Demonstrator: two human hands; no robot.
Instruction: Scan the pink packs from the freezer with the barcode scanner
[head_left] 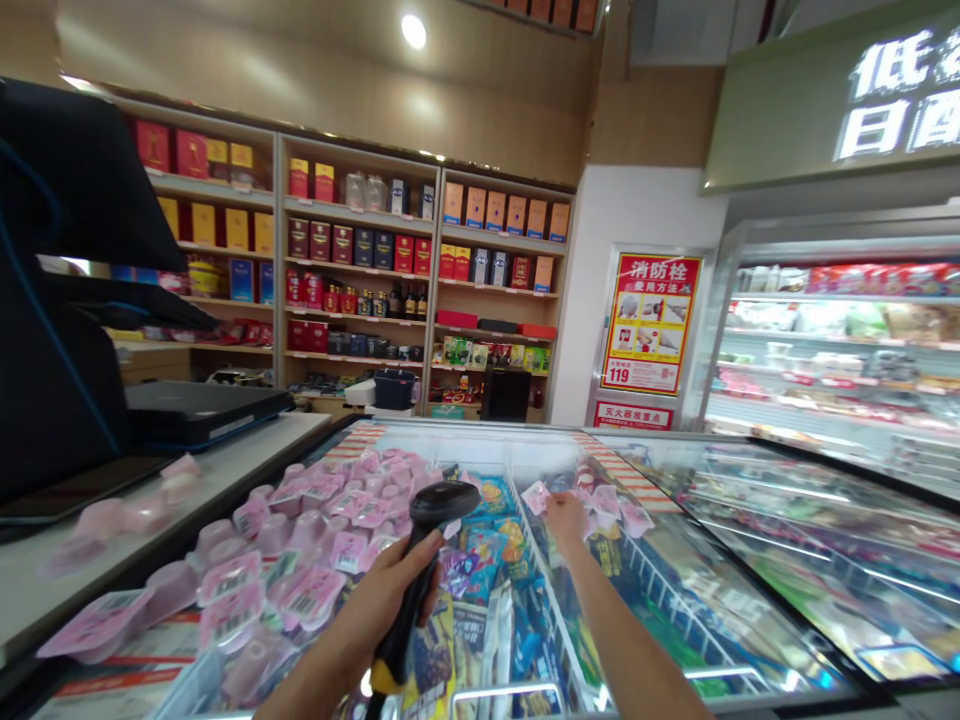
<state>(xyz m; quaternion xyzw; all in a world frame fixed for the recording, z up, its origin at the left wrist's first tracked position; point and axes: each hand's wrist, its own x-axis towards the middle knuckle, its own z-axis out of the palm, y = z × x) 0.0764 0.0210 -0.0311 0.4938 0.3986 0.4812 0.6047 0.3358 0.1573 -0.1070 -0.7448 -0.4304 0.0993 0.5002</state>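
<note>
My left hand (397, 590) is wrapped around the handle of a black and yellow barcode scanner (444, 503), its head pointing away over the freezer. Farther forward and to the right, my right hand (566, 518) is closed at the fingertips on a small pink cup (535, 497) with a sealed lid. Several similar pink cups (606, 502) lie just right of that hand on the freezer glass. Left of the scanner, many more pink cups (352, 505) are spread over the glass, some tipped so that barcode labels on their lids show. My right fingertips are partly hidden behind the hand.
The glass-topped chest freezer (712, 640) holds packaged goods and wire dividers. On the left, a counter (45, 600) bears a dark checkout terminal (67, 330) and several pink cups. Shelves of boxed goods (360, 245) stand behind; a lit display fridge (840, 340) is at right.
</note>
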